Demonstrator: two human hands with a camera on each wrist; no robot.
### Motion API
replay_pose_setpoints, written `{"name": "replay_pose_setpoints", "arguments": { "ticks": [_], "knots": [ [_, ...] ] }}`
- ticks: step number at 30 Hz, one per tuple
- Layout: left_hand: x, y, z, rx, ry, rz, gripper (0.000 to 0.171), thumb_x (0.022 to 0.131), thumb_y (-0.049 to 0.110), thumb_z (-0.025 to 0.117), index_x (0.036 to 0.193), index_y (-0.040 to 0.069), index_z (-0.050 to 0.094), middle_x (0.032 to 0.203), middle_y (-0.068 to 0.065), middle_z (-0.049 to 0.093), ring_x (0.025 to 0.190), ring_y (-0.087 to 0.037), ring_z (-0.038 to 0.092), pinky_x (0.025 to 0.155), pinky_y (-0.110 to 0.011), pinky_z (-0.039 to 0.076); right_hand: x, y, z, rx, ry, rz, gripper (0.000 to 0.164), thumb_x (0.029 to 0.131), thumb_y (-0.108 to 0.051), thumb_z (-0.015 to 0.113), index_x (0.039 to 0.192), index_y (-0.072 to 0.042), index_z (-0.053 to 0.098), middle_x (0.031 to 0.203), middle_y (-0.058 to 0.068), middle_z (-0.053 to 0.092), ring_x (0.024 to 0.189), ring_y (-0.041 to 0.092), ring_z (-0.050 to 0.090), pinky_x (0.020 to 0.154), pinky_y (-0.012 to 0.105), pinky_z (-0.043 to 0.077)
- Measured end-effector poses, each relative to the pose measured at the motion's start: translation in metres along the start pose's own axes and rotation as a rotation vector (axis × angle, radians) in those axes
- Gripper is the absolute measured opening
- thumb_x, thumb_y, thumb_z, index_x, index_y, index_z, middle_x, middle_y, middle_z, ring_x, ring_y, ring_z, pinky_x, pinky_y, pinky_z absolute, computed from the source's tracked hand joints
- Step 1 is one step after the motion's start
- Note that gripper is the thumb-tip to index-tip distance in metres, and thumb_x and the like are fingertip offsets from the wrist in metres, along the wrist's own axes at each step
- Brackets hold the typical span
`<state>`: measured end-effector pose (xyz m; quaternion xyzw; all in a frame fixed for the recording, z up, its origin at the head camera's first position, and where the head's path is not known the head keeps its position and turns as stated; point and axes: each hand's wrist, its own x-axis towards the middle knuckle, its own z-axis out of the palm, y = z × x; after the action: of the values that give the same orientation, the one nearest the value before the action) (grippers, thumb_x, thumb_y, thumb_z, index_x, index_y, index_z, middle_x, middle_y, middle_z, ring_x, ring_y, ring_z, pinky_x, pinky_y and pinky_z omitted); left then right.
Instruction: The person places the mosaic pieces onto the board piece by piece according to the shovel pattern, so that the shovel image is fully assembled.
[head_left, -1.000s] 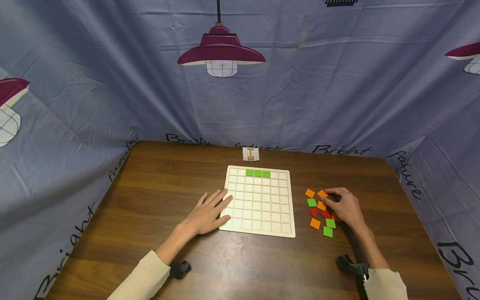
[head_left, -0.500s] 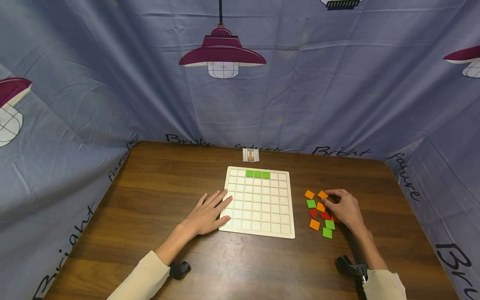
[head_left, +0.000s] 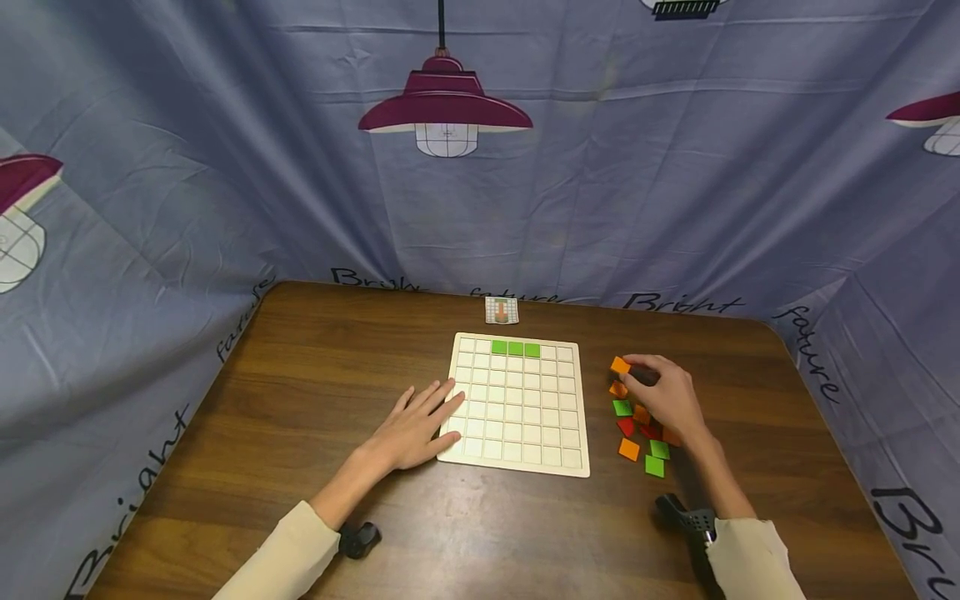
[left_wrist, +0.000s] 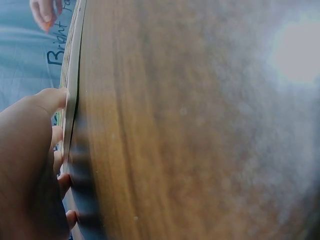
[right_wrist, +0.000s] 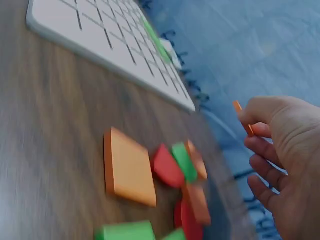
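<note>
My right hand [head_left: 666,396] pinches an orange square tile [head_left: 620,365] between thumb and fingertips, raised over the far end of a loose group of tiles. In the right wrist view the held orange tile [right_wrist: 243,118] shows edge-on. A pale wooden grid board [head_left: 514,408] lies at the middle of the table, with three green tiles [head_left: 516,348] side by side in its far row. My left hand [head_left: 415,431] lies with spread fingers on the board's left edge. From the left wrist view, its thumb [left_wrist: 56,99] and fingertips touch that edge.
Below the right hand lie several orange, green and red pieces, among them a near orange tile [head_left: 629,449] and a green tile [head_left: 655,466]. A small patterned card [head_left: 502,310] sits beyond the board. A printed curtain [head_left: 570,208] rises behind the wooden table [head_left: 337,350].
The right hand has lifted an orange tile off the group and carried it left and slightly away from me. My left hand and the board have stayed in place.
</note>
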<state>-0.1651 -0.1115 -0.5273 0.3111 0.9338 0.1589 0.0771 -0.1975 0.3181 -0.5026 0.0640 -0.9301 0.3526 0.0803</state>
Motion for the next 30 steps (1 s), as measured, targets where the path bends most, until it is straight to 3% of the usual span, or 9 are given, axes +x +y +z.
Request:
{"name": "replay_pose_setpoints", "arguments": {
  "ticks": [7,14,22,30],
  "knots": [
    [0.000,0.001,-0.003,0.011,-0.022,-0.021,0.065,0.105,0.049,0.044,0.160,0.019,0.026,0.166,-0.007,0.016,0.150,-0.029,0.016,0.116,-0.060,0.010,0.021,-0.031,0.022,0.050,-0.068,-0.070,0.033,0.092,-0.020,0.073,0.123,-0.007,0.071,0.124,0.015,0.063,0.115,0.035,0.055,0.092,0.056,0.045],
    [0.000,0.001,-0.003,0.007,-0.033,-0.020,0.065,0.105,0.049,0.043,0.160,0.019,0.025,0.166,-0.007,0.015,0.151,-0.029,0.015,0.116,-0.060,0.010,0.038,-0.050,0.051,0.057,-0.116,-0.181,0.030,0.089,-0.011,0.072,0.118,-0.004,0.073,0.117,0.013,0.066,0.110,0.035,0.055,0.089,0.053,0.045],
    [0.001,0.001,-0.003,0.015,-0.031,-0.024,0.065,0.105,0.049,0.043,0.160,0.019,0.026,0.166,-0.007,0.015,0.151,-0.029,0.015,0.116,-0.060,0.010,0.050,-0.066,0.082,0.071,-0.202,-0.199,0.028,0.091,-0.013,0.070,0.118,-0.006,0.073,0.118,0.011,0.065,0.110,0.031,0.053,0.089,0.050,0.045],
    [0.001,0.001,-0.002,0.013,-0.039,-0.015,0.066,0.105,0.050,0.042,0.161,0.019,0.024,0.166,-0.007,0.014,0.151,-0.029,0.014,0.116,-0.060,0.010,0.059,-0.072,0.101,0.033,-0.222,-0.241,0.028,0.091,-0.016,0.070,0.117,-0.007,0.074,0.116,0.010,0.066,0.109,0.031,0.053,0.091,0.052,0.042]
  ]
}}
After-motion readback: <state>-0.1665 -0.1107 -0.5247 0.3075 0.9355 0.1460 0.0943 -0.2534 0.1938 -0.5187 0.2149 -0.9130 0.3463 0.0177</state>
